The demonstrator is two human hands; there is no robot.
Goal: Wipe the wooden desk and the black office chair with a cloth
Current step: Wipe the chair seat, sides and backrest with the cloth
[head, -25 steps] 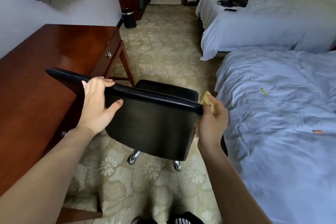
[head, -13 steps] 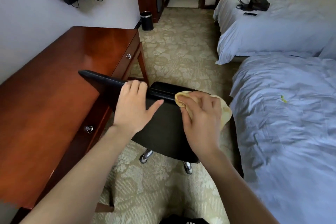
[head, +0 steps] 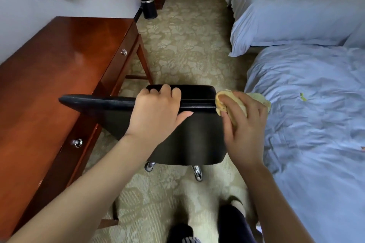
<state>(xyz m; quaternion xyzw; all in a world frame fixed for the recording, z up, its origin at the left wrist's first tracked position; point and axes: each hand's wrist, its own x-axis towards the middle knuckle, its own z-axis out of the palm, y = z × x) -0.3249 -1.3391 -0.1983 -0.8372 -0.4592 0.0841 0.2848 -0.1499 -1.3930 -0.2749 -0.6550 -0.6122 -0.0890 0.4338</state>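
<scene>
The black office chair [head: 189, 140] stands with its back toward me, between the desk and the near bed. My left hand [head: 156, 114] grips the top edge of the backrest, fingers curled over it and thumb on the rear face. My right hand [head: 244, 122] holds a yellow cloth [head: 223, 102] bunched against the right end of that top edge. The reddish wooden desk [head: 49, 85] runs along the left wall, its glossy top bare.
Two beds with pale blue covers fill the right side, the near one [head: 316, 124] close beside the chair. A black bin [head: 148, 7] stands by the wall beyond the desk. Patterned carpet [head: 187, 45] stretches ahead to a doorway. My feet [head: 207, 225] are below the chair.
My right hand with the cloth has slid from the middle of the backrest's top edge back to its right end. My left hand has shifted right along the edge, still gripping it.
</scene>
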